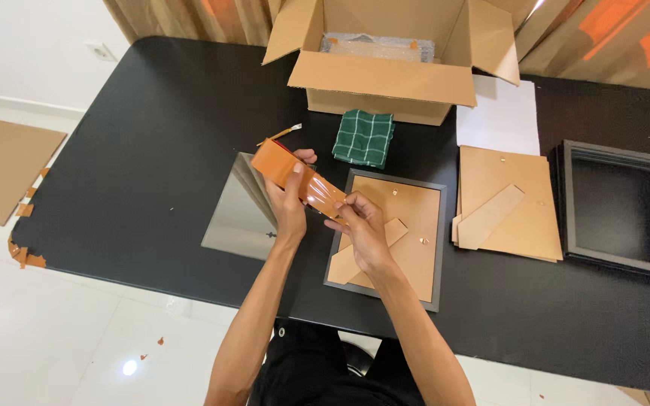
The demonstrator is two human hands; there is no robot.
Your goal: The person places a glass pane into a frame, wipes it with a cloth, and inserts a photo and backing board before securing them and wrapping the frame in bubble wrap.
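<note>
The left hand (289,197) has its grip pressed around a roll of brown tape (278,162), held up above the bench (152,120) so a strip can run free. The right hand (361,225) pinches the strip's end (334,204) over one face-down picture frame (415,233). One glass sheet (236,210), one green cloth (363,137) and one open box (385,68) lie nearby.
</note>
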